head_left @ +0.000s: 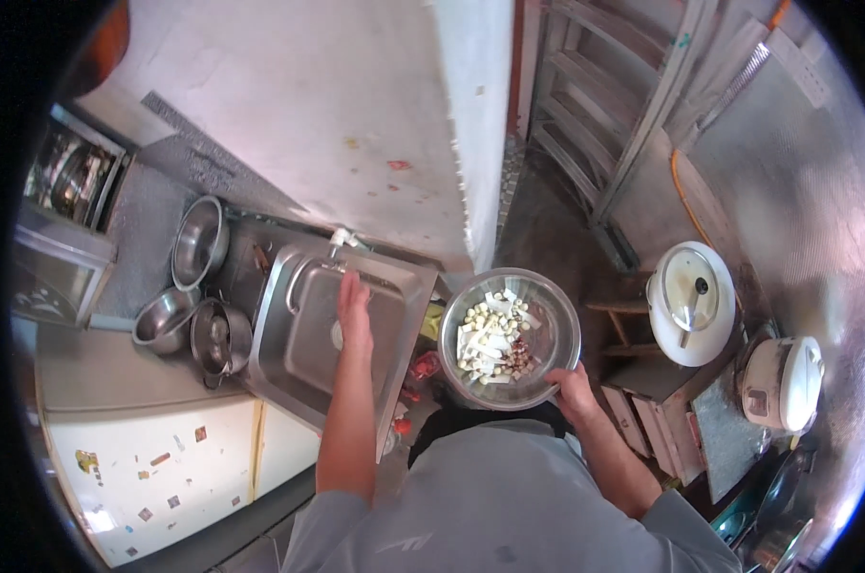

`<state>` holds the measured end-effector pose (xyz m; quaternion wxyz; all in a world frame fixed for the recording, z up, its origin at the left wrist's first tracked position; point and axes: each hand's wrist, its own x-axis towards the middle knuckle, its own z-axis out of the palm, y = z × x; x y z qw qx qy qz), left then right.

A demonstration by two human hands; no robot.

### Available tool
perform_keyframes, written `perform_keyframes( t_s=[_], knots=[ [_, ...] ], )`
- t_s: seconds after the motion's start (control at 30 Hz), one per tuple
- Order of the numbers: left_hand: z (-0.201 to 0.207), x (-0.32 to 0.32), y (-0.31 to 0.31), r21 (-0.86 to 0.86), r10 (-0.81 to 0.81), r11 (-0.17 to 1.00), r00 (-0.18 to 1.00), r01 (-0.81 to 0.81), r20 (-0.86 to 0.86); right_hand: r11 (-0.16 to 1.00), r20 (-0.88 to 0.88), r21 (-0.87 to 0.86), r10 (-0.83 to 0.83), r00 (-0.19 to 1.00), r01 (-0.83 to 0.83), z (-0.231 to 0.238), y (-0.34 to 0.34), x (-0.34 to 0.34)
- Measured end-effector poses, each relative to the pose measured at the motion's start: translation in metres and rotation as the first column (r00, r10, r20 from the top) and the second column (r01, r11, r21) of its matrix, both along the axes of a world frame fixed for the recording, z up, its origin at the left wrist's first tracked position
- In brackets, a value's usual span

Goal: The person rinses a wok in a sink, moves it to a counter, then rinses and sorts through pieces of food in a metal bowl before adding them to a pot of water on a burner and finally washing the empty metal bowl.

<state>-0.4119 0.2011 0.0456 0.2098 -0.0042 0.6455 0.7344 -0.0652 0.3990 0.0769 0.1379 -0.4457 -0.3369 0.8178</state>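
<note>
A round stainless steel bowl [558, 336] hangs in front of my body. My right hand [575, 390] grips its near right rim. White chopped pieces [490, 334], pale round ones and some small reddish-brown bits lie inside, mostly toward the left and middle. Over the stainless steel sink [289, 368], my left hand [354, 307] is stretched out with nothing in it. Its fingers point toward the white-based faucet [339, 241] at the sink's far edge. Whether the fingertips touch the faucet I cannot tell.
Metal bowls [200, 244] and a pot [220, 339] stand left of the sink. At the right are a white oval dish with a glass lid [692, 286] and a white rice cooker [778, 382]. A ladder [604, 105] leans at the back. Red bags [425, 365] lie beside the sink.
</note>
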Motion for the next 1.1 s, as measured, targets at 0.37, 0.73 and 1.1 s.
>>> perform_keyframes(
  t_s=[0.37,0.73,1.1],
  knots=[
    [0.005,0.128,0.021,-0.493,-0.530,0.769,0.837,0.407,-0.136,0.958,0.023,0.053,-0.284,0.959,0.282,0.009,-0.011,0.089],
    [0.030,0.291,0.032,0.495,-0.881,0.310,0.049,0.812,0.470,0.634,0.025,0.022,-0.774,0.633,0.773,0.010,-0.120,0.193],
    [0.100,0.513,0.011,0.502,-0.744,-0.075,-0.383,0.862,0.547,0.246,0.005,-0.052,-0.969,0.247,0.968,0.044,-0.232,0.370]
  ],
)
